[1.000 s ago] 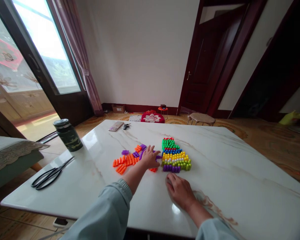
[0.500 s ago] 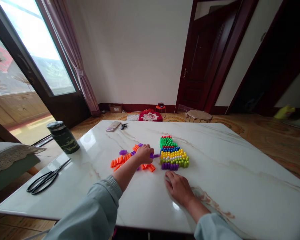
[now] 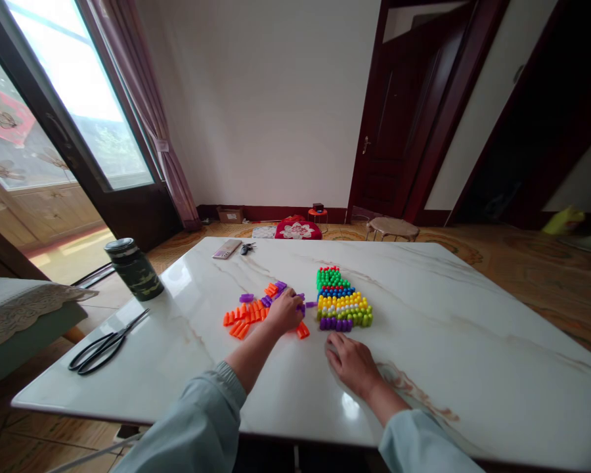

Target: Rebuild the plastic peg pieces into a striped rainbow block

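Note:
My left hand [image 3: 285, 311] reaches down into the loose purple and orange tube-shaped pieces, fingers bent and closed. Purple pieces [image 3: 301, 307] show right at its fingertips, but what it grips is hidden. Orange pieces [image 3: 246, 315] lie in a loose heap to its left and under the wrist. To the right stands a block of colored beads [image 3: 343, 302], in rows of green, red, blue, yellow, white, lime and purple. My right hand [image 3: 353, 361] rests on the table just in front of the purple row, fingers loosely bent, thumb apart, nothing visible in it.
Black-handled scissors [image 3: 106, 343] lie on the left of the white marble-look table [image 3: 453, 341]. A camouflage bottle [image 3: 134, 269] stands by the left edge. A phone [image 3: 227, 249] and keys [image 3: 247, 248] lie near the far edge. A round stool [image 3: 393, 226] stands beyond.
My left hand has shifted slightly right and toward me over the pieces. More orange pieces show to its left. My right hand stays almost in place. The view has turned slightly.

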`<state>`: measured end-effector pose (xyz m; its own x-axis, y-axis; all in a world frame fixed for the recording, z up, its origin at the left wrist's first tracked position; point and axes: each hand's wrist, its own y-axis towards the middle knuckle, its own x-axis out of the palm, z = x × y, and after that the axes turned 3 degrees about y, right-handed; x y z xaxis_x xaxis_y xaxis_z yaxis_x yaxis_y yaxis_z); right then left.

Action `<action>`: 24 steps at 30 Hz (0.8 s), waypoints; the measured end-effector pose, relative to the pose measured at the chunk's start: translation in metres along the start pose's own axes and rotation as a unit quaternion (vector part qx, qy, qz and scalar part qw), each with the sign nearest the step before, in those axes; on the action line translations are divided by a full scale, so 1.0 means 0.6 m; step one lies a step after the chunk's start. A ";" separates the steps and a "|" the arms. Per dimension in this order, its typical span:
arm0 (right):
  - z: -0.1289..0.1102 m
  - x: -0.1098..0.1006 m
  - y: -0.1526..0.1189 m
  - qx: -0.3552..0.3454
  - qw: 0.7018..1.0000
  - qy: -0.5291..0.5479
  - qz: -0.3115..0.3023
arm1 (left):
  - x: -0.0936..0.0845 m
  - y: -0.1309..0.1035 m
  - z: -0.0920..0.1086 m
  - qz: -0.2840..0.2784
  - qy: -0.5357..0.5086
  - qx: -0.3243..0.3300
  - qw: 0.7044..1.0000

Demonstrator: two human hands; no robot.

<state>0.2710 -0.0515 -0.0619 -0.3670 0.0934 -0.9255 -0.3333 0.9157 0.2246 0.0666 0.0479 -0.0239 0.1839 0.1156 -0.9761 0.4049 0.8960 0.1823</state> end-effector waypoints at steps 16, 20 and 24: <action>0.002 0.008 -0.005 -0.015 0.999 -0.024 0.021 | 0.057 -0.165 0.031 0.123 -0.027 -0.024 0.992; -0.001 0.008 -0.006 -0.050 0.997 -0.042 0.027 | 0.058 -0.165 0.038 0.144 -0.026 -0.046 0.988; -0.032 -0.008 0.044 -0.087 0.995 -0.027 0.046 | 0.061 -0.164 0.040 0.151 -0.032 -0.060 0.986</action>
<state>0.2473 -0.0354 -0.0456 -0.3576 0.1985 -0.9125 -0.4468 0.8217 0.3539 0.0550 -0.0464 -0.0749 0.3369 0.3620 -0.8692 0.2147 0.8693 0.4453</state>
